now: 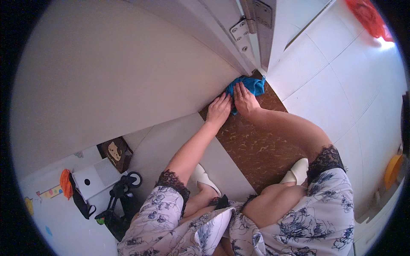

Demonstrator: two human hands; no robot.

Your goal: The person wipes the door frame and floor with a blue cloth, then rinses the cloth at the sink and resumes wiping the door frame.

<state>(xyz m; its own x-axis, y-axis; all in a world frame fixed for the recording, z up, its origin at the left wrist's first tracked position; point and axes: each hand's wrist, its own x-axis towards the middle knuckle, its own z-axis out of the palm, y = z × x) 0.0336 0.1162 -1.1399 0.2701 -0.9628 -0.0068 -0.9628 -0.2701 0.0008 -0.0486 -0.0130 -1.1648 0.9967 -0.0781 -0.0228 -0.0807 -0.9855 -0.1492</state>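
A crumpled blue cloth (254, 84) lies on the brown marbled threshold (253, 144), close against the base of a door (112, 70) and its frame. My right hand (245, 97) presses flat on top of the cloth, fingers pointing towards the door frame. Just left of it, my left hand (220, 108) rests with its fingertips at the cloth's left edge, beside the foot of the door. Part of the cloth is hidden beneath both hands, and a small piece shows between them. Neither hand visibly closes its fingers around the cloth.
A metal hinge (240, 32) joins door and frame above the cloth. White floor tiles (339, 83) extend right, with a red plastic bag (368, 19) at the top. At lower left are a dark box (117, 153), a white box (93, 179) and a wheeled black frame (120, 198).
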